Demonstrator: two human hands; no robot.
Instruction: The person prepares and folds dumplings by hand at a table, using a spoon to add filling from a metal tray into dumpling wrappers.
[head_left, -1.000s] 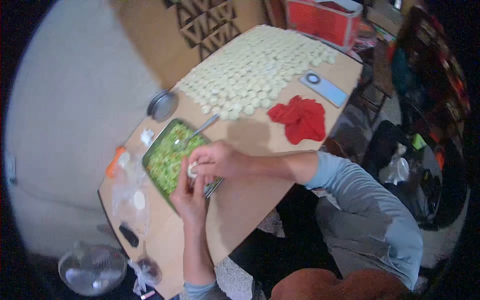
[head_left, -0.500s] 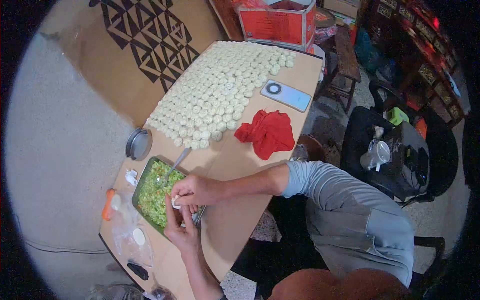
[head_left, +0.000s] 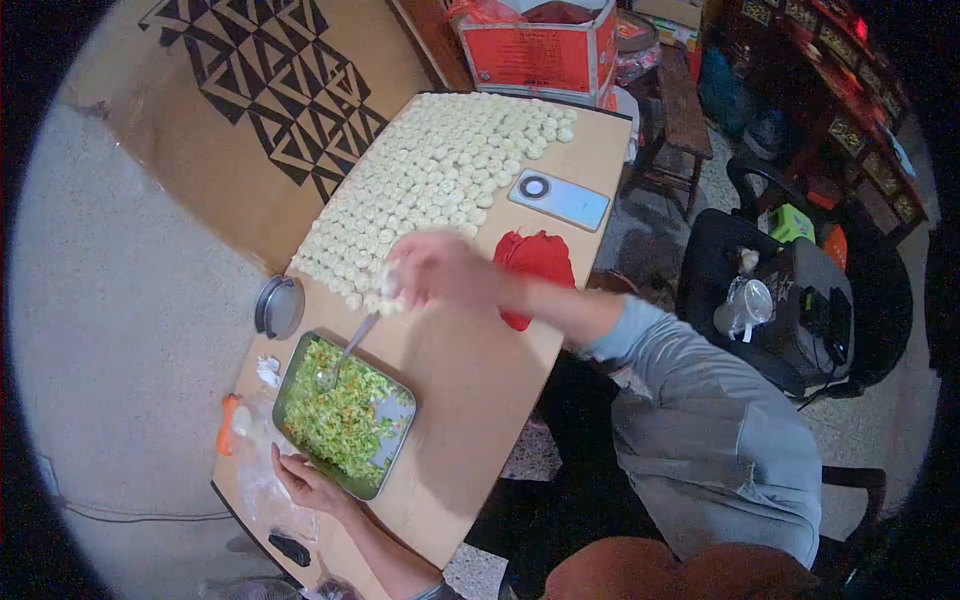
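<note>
My right hand (head_left: pixel 440 272), smeared by motion, is at the near edge of many pleated round dumplings (head_left: pixel 420 180) laid in close rows. A white dumpling (head_left: pixel 388 280) shows at its fingertips, the fingers closed round it. At the lower left side of a metal tray (head_left: pixel 408 432), my left hand (head_left: pixel 305 485) reaches over a clear plastic bag (head_left: pixel 262 490) with its fingers stretched out. Whether its fingertips touch anything is hidden. Chopped green filling (head_left: pixel 335 410) with orange bits lies in the tray, and a metal spoon (head_left: pixel 355 345) rests in it.
A red cloth (head_left: pixel 540 262) and a phone (head_left: pixel 560 198) lie at the table's right side. Round metal tins (head_left: pixel 280 305), a crumpled tissue (head_left: pixel 268 371), an orange-handled object (head_left: pixel 227 425) and a black object (head_left: pixel 289 548) line the left edge. A red box (head_left: pixel 540 55) stands beyond.
My hands have parted from over the tray. My right hand has moved up to the dumplings with the white dumpling; my left has moved down and left to the plastic bag.
</note>
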